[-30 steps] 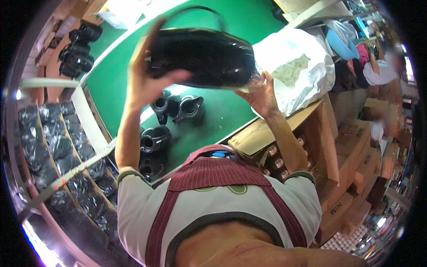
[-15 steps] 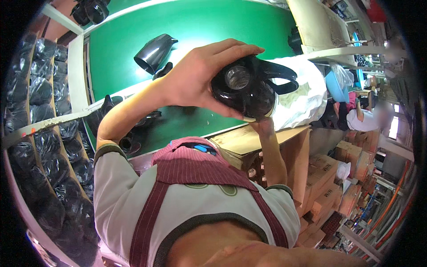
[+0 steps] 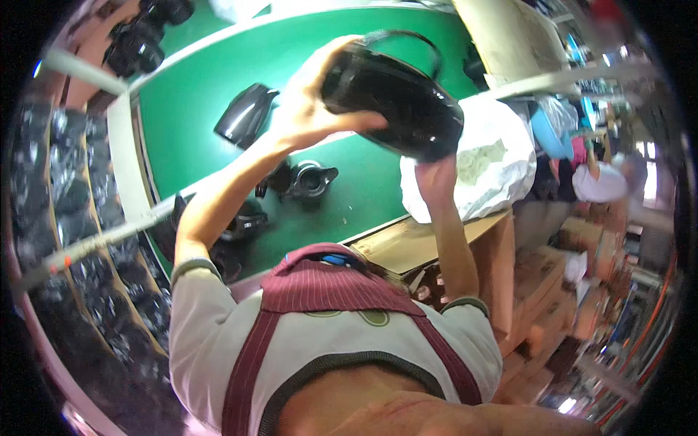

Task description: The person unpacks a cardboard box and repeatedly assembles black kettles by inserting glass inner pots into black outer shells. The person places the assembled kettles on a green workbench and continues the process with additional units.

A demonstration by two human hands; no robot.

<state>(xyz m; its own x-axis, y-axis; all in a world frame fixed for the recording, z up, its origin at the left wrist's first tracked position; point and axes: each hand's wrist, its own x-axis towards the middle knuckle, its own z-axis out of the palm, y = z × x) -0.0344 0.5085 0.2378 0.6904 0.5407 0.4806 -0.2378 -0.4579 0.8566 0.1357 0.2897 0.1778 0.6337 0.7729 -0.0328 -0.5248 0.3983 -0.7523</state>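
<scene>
your left fingers [image 3: 362, 121] clasp the black jug [image 3: 400, 98] (likely stiff, slick; support its base); right hand [image 3: 438, 180], you can't tell.

One green-topped desk [image 3: 363, 189], pale-edged and bright with glare at left, with pale metal rails [image 3: 574, 80] on both sides, stacked brown cartons [image 3: 538, 287] at right, and a bright window-like opening [image 3: 651, 176] stand in view.

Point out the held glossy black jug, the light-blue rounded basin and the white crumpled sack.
Held glossy black jug [image 3: 396, 102]: head view, body side.
Light-blue rounded basin [image 3: 550, 138]: head view, outer wall.
White crumpled sack [image 3: 515, 161]: head view, right wall.
</scene>
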